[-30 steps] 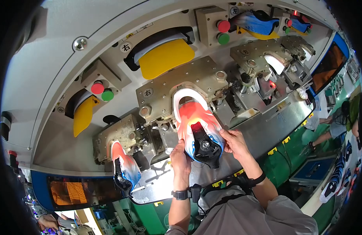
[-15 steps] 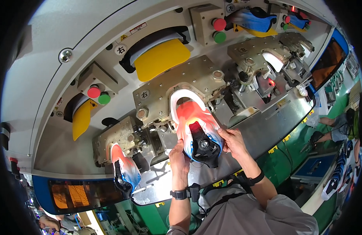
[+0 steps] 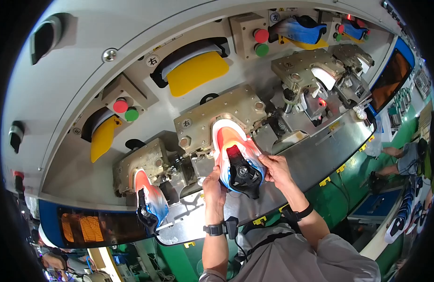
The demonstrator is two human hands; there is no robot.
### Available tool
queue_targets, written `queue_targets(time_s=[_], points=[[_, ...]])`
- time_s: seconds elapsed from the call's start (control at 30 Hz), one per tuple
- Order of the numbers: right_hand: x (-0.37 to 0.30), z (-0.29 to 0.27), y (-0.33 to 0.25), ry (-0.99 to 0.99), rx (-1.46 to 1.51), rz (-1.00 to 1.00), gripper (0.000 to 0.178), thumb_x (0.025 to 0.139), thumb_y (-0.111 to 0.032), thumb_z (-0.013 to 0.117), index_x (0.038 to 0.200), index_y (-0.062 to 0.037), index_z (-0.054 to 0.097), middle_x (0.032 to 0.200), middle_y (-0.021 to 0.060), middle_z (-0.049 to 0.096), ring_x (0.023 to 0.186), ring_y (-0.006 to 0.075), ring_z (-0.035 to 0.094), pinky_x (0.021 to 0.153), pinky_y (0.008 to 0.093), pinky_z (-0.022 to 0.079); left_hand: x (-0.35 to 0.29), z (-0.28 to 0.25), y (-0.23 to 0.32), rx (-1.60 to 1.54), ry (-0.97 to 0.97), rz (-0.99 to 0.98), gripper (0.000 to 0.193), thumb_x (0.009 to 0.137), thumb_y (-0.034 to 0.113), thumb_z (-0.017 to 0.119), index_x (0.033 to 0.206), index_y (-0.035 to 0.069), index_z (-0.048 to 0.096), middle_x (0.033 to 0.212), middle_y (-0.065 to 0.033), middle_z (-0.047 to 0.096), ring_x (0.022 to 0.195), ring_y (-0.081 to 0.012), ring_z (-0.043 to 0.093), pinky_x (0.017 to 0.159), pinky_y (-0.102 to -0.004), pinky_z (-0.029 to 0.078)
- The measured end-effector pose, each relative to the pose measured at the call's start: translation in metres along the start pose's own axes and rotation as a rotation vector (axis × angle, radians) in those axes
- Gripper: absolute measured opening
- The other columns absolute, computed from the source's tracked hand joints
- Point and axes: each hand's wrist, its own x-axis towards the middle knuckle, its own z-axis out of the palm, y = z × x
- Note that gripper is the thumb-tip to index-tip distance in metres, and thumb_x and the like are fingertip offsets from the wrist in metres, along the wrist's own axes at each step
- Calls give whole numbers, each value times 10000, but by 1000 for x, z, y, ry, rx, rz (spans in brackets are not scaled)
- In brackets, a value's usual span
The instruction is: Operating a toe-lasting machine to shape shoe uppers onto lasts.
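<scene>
A red, white and blue shoe upper point(image 3: 227, 141) lies with its toe end against the curved notch of a metal clamp plate point(image 3: 217, 110). Its black collar and lining face up, and a red light spot falls on the tongue area. My left hand point(image 3: 213, 188) grips the left edge of the upper, thumb along the side. On the opposite edge, my right hand point(image 3: 276, 170) pinches the material between thumb and fingers. Undersides of both grips are hidden. At the left station, a second upper point(image 3: 153, 197) of the same colours sits with its toe at another metal plate point(image 3: 141, 162).
Yellow pads point(image 3: 198, 75) hang on the machine wall above the plates. Red and green push buttons point(image 3: 261, 42) stand beside them. More clamp stations point(image 3: 306, 70) and blue uppers point(image 3: 299, 30) are to the right. A metal ledge point(image 3: 301, 164) runs along the front.
The middle clamp plate has moved away from the yellow pad, toward me, uncovering a dark round opening behind it. My view has shifted slightly. Both hands keep hold of the upper.
</scene>
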Motion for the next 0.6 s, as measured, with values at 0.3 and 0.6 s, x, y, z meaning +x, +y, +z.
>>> queue_targets(time_s=[0.3,0.6], points=[[-4,2,2,-23,-13,16,290,917,-283,683,820,-11,659,532,-12,515,352,92,444,318,236,271,7,-13,-3,-17,-55,-54,282,1018,198,490,1153,-26,595,1069,-98,673,912,-200,671,835,-357,558],[4,-2,6,-22,-27,15,271,930,-247,666,841,9,666,532,-12,514,349,92,460,313,238,259,11,-7,-4,-60,-38,-163,276,1015,201,491,1157,-13,593,1103,-115,672,961,-227,670,888,-392,541]])
